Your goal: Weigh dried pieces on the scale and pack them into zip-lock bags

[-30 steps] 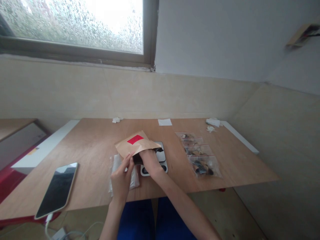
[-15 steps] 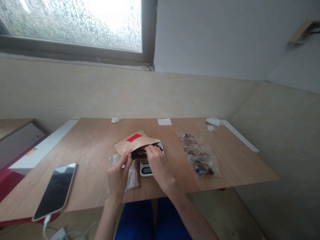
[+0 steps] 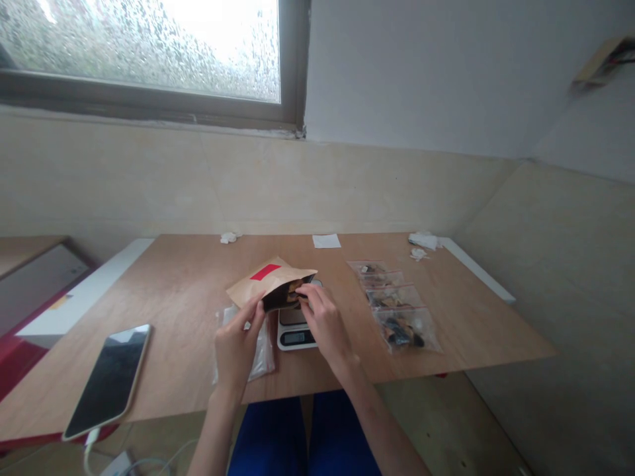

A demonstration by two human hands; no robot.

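Note:
A brown kraft paper pouch [image 3: 248,283] with a red label lies tilted, its dark mouth open toward me. My left hand [image 3: 240,337] pinches the pouch's near edge between thumb and fingers. At the right side of the mouth, my right hand [image 3: 322,318] has its fingers closed together on something I cannot make out; brownish pieces show inside the opening. Beneath the pouch and my right hand sits a small white digital scale [image 3: 296,339], partly covered. Clear plastic bags [image 3: 262,357] lie flat beside the scale, under my left hand.
Several zip bags of dark and tan pieces [image 3: 401,329] lie in a column on the right. A phone [image 3: 110,377] with a charging cable rests at the left front edge. White paper [image 3: 326,241] and crumpled tissues [image 3: 423,240] are along the back of the wooden table [image 3: 476,330].
My right hand has drawn slightly right and out of the pouch's mouth, and the opening shows more. The scale's display is more visible. My left hand keeps its hold.

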